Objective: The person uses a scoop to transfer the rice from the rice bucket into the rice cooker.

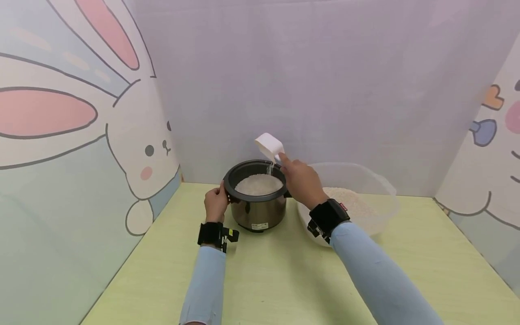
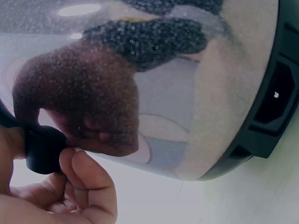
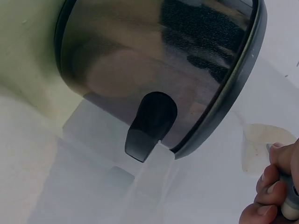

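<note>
A rice cooker (image 1: 258, 215) with a dark shiny body and black rim stands lidless on the table, white rice (image 1: 258, 185) inside it. My left hand (image 1: 215, 204) is at the cooker's left side. In the left wrist view its thumb and fingers grip the small black side handle (image 2: 44, 149). With my right hand (image 1: 304, 183) I hold a white scoop (image 1: 270, 145) by its handle, tipped above the cooker's far right rim. Grains fall from it into the pot. The right wrist view shows the curled fingers (image 3: 266, 196), with most of the scoop out of sight.
Right of the cooker stands a large clear bowl (image 1: 386, 186) with rice (image 1: 349, 203) in it, partly behind my right wrist. Its edge comes close to the cooker's other black handle (image 3: 152, 126). A plain curtain (image 1: 284, 81) hangs behind the pale green table (image 1: 260, 280). Rabbit-print panels flank it.
</note>
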